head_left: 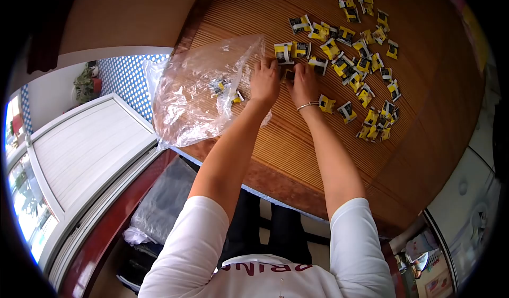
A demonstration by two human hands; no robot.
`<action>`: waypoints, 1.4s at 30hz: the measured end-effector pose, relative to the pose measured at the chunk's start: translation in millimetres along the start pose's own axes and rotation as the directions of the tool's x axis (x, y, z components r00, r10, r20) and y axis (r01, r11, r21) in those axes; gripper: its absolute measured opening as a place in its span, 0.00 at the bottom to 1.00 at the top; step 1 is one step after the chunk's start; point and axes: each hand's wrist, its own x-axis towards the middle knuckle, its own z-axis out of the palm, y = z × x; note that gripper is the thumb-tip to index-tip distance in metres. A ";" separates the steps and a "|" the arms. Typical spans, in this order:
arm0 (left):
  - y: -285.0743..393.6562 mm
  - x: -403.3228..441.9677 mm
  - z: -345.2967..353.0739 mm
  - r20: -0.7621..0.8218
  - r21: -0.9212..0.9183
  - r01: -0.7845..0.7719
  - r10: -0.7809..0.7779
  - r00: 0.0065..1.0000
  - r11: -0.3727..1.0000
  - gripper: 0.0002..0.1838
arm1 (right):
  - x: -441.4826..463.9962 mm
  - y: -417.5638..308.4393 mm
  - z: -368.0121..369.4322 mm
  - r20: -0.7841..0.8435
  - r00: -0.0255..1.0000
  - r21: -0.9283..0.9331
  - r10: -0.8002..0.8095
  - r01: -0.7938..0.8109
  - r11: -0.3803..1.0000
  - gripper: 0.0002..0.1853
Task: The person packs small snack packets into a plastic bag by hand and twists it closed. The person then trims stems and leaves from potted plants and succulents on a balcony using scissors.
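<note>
dozens of yellow-and-black packets (330, 48) lay spread over the ribbed table (286, 154), a few showing through the clear bag (183, 101). the left hand (265, 81), at the bag's edge, and the right hand (305, 87), among packets, had curled fingers; their grip could not be told.

Desk (289, 157): brown, finely ribbed top. One clear plastic bag (185, 93), crumpled, lying across the left edge. Numerous small yellow-black-white packets (330, 48), scattered from the middle toward the right edge.
</note>
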 end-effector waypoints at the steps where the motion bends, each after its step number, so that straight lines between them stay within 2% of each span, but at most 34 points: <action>1: 1.0 1.0 -1.0 0.039 0.060 -0.008 0.005 0.999 0.998 0.16 | -1.2 3.6 5.5 0.006 1.000 -0.022 0.013 -0.012 1.000 0.15; 3: 2.5 3.5 2.7 0.076 0.127 -0.056 0.047 0.996 0.990 0.14 | -1.8 7.0 12.5 0.008 0.999 -0.062 0.040 -0.039 0.997 0.08; 6: 4.5 4.8 5.9 0.106 0.136 -0.179 0.166 0.980 0.974 0.11 | -6.1 9.9 11.2 -0.139 0.989 0.002 -0.043 0.043 0.999 0.08; 9: 15.1 3.6 -8.2 0.109 0.017 -0.239 0.236 0.966 0.971 0.09 | -12.0 7.0 2.7 -0.118 0.979 0.245 0.166 -0.133 0.960 0.08; 10: 21.6 5.0 -19.3 0.107 -0.037 -0.243 0.246 0.963 0.969 0.09 | -15.3 9.4 7.2 -0.153 0.972 0.380 0.176 -0.106 0.919 0.08; 12: 18.9 7.4 -44.5 0.121 0.021 -0.332 0.327 0.937 0.943 0.09 | -23.8 10.7 19.8 -0.218 0.954 0.622 0.207 -0.028 0.783 0.11; 13: 14.7 7.1 -58.8 0.131 0.048 -0.375 0.367 0.921 0.926 0.10 | -30.6 -4.0 21.7 -0.267 0.955 0.567 0.128 0.048 0.822 0.10; 14: 12.0 4.8 -73.8 0.202 0.116 -0.373 0.346 0.916 0.921 0.10 | -42.2 -21.4 24.0 -0.242 0.961 0.554 0.137 0.021 0.832 0.09; 15: -1.3 4.1 -78.1 0.248 0.268 -0.427 0.366 0.897 0.864 0.11 | -52.9 -43.7 19.3 -0.216 0.965 0.539 0.146 -0.007 0.842 0.08; 16: -11.9 4.3 -85.2 0.463 0.346 -0.311 0.128 0.877 0.885 0.11 | -60.4 -57.8 18.3 -0.111 0.989 0.567 0.098 -0.018 0.824 0.08; 17: -17.7 2.2 -98.8 0.528 0.351 -0.380 0.154 0.835 0.856 0.09 | -66.8 -70.6 37.1 0.005 0.997 0.687 0.082 -0.063 0.724 0.08; 19: -15.5 -1.4 -114.7 0.611 0.436 -0.369 0.031 0.791 0.821 0.08 | -78.1 -87.3 27.0 -0.216 0.972 0.577 -0.086 0.198 0.792 0.09; 22: -15.0 -5.6 -93.3 0.551 0.287 -0.419 0.209 0.808 0.861 0.10 | -84.2 -71.3 13.6 -0.181 0.983 0.610 0.023 0.094 0.787 0.11; 24: 11.8 -9.7 -67.7 0.555 0.175 -0.361 0.211 0.804 0.916 0.13 | -86.2 -34.9 -10.8 -0.271 0.962 0.376 0.018 0.089 0.923 0.14; 26: 51.7 -17.4 -42.3 0.494 0.060 -0.337 0.266 0.828 0.940 0.14 | -94.8 5.3 -41.4 -0.360 0.918 0.299 0.166 -0.055 0.953 0.17; 29: 99.1 -24.6 11.0 0.423 -0.130 -0.244 0.276 0.863 0.961 0.17 | -110.9 77.8 -65.0 -0.394 0.893 0.069 0.220 -0.210 0.975 0.17; 31: 116.6 -24.5 44.4 0.432 -0.114 -0.205 0.234 0.871 0.972 0.17 | -119.9 115.8 -55.2 -0.401 0.889 -0.073 0.220 -0.271 0.960 0.16; 32: 119.7 -27.5 57.1 0.439 -0.098 -0.179 0.204 0.875 0.979 0.17 | -125.6 127.5 -51.8 -0.357 0.902 -0.082 0.241 -0.288 0.954 0.16; 35: 125.4 -32.5 63.2 0.427 0.016 -0.235 0.206 0.881 0.972 0.16 | -130.1 137.8 -41.5 -0.251 0.926 -0.045 0.283 -0.303 0.952 0.16; 39: 113.3 -39.5 67.8 0.314 -0.141 -0.328 0.356 0.880 0.934 0.11 | -127.6 128.3 -26.7 -0.250 0.925 0.144 0.285 -0.256 0.956 0.17; 40: 114.0 -37.5 48.5 0.359 -0.129 -0.261 0.290 0.887 0.957 0.11 | -126.5 121.8 -21.3 -0.263 0.923 0.191 0.280 -0.235 0.953 0.17; 42: 110.3 -36.9 9.3 0.445 -0.114 -0.126 0.164 0.880 0.986 0.10 | -120.4 104.5 -4.0 -0.214 0.911 0.493 0.353 -0.212 0.844 0.16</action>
